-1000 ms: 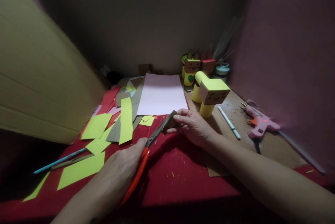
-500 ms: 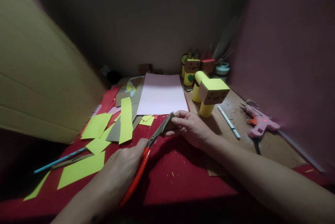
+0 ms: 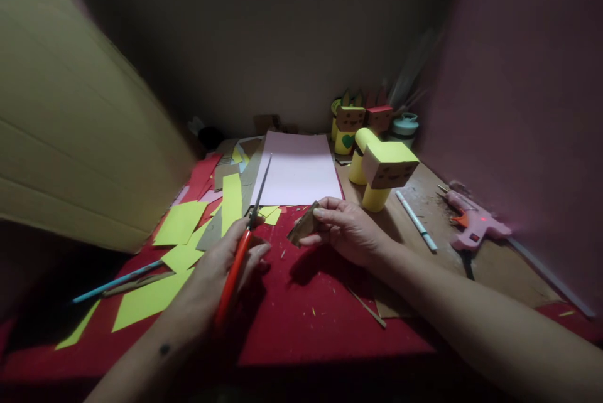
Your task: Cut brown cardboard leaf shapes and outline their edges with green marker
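Note:
In my left hand point(image 3: 226, 265) I hold orange-handled scissors point(image 3: 235, 271), their blades together and pointing up and away over the edge of the pale pink sheet point(image 3: 301, 171). My right hand point(image 3: 346, 227) pinches a small piece of brown cardboard point(image 3: 305, 225) between thumb and fingers, above the red tabletop point(image 3: 292, 321). The blades are apart from the cardboard. A thin brown strip point(image 3: 367, 306) lies on the red surface below my right wrist.
Yellow paper pieces point(image 3: 179, 222) and other scraps cover the left side, near a blue pencil-like stick point(image 3: 117, 280). To the right stand a yellow paper animal figure point(image 3: 389, 164), a white marker point(image 3: 417, 221) and a pink glue gun point(image 3: 478, 221). Smaller box-headed figures point(image 3: 349, 130) stand behind.
The scissors have come away from the cardboard, swung left and closed. A thin brown strip now lies on the table below my right hand, which still holds the cardboard.

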A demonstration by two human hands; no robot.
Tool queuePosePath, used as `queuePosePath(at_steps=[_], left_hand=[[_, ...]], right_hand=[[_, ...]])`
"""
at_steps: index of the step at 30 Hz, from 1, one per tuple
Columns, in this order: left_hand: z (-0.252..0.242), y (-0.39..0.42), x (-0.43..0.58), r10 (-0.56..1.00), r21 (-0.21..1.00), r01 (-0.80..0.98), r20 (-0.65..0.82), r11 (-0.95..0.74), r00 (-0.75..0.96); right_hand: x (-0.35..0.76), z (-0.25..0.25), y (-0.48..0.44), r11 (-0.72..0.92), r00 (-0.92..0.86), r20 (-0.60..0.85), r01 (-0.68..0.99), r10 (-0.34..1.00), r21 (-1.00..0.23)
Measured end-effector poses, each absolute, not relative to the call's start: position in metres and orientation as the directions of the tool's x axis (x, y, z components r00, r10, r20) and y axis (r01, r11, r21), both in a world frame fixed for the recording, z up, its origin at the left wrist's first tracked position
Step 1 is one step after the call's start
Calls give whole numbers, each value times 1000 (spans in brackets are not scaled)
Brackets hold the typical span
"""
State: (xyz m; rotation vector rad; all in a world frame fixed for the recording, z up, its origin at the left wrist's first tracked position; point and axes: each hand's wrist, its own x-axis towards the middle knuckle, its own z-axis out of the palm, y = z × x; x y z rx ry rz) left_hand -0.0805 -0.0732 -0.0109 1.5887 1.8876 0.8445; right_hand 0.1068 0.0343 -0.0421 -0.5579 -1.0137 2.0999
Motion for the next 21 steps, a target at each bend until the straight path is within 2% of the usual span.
queuePosePath(at_steps=[5,9,21], left_hand=[[4,-73,-54,972,896,426,-26,126,-232],[4,-66,-39,959,953,297,24,64,-281],[-14,-55,-36,892,977,209,137,-49,-431]], right_hand=[[108,-45,35,-446,-648,-81,-422,757,-789],[108,-45,35,-443,-632,-84,-436,771,-783],[105,-45,32,-464,-614,-116,-445,781,-766]])
